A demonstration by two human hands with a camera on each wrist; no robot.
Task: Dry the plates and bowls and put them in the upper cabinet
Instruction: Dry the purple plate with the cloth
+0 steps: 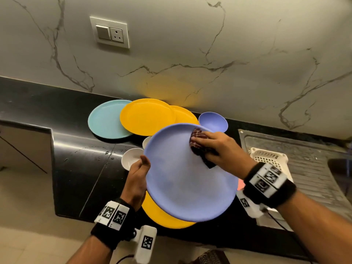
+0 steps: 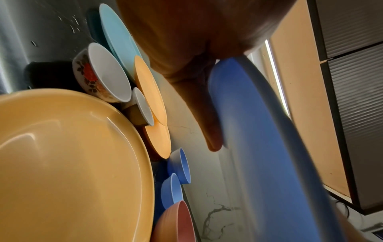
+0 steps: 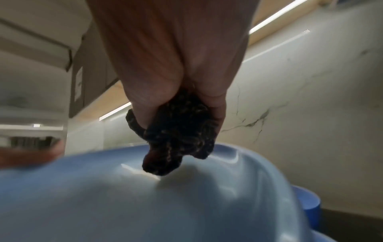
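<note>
Periwinkle plate fills the near field, held tilted above the black desk. We note the left hand gripping its left rim, thumb on the upper face, fingers curled under the back. Right hand has its fingers clamped round a dark patterned cloth, bunched and pressed to the plate's upper face near the far rim.

Below the held plate, a yellow plate lies on the desk at its front edge. Farther back we see a light blue plate, with a second yellow plate overlapping its right side and a third yellow plate partly under that one. A blue bowl stands just right of them. White bowl sits beside the left thumb; the left wrist view shows a flower pattern on its outside. That view also shows a pink bowl, nearer than two blue bowls.

Right of the desk, a white perforated basket rests on the steel sink drainboard. Water drops speckle the desk.
</note>
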